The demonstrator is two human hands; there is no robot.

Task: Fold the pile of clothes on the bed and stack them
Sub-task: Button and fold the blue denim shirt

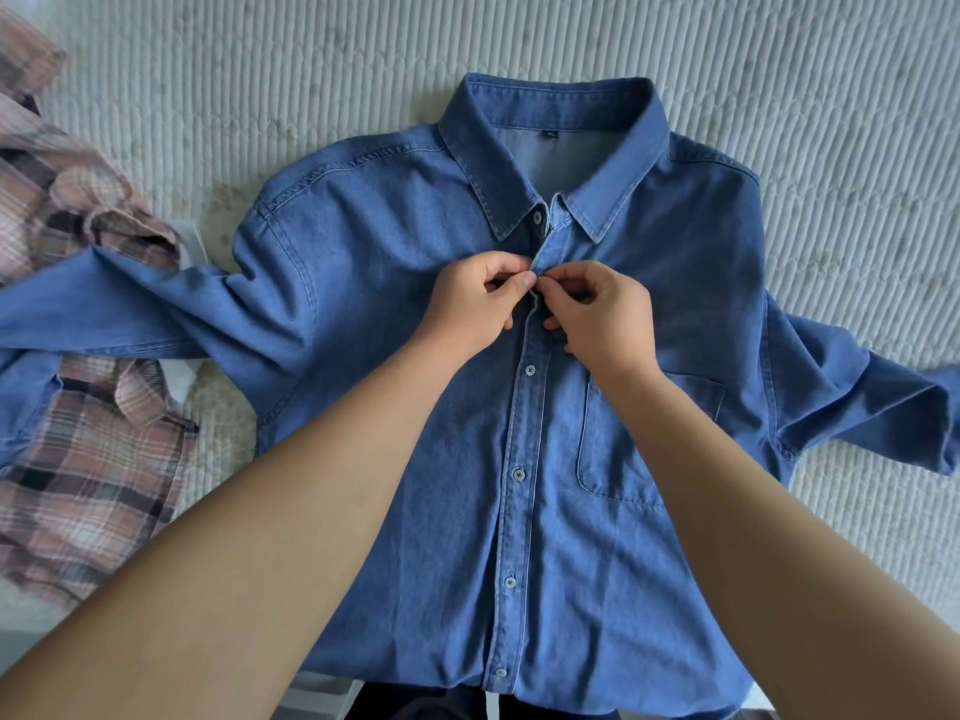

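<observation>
A blue denim shirt lies front up on the bed, collar away from me, its lower buttons fastened. My left hand and my right hand meet at the button placket just below the collar. Both pinch the placket edges at the second button, fingertips touching; the button itself is hidden by my fingers. The shirt's left sleeve stretches out over a pink plaid garment. Its right sleeve lies bent at the right edge of the view.
Crumpled pink plaid clothes are heaped along the left side of the white ribbed bedspread. Bare bedspread shows beyond the collar and to the right of the shirt. The bed's near edge runs under the shirt hem.
</observation>
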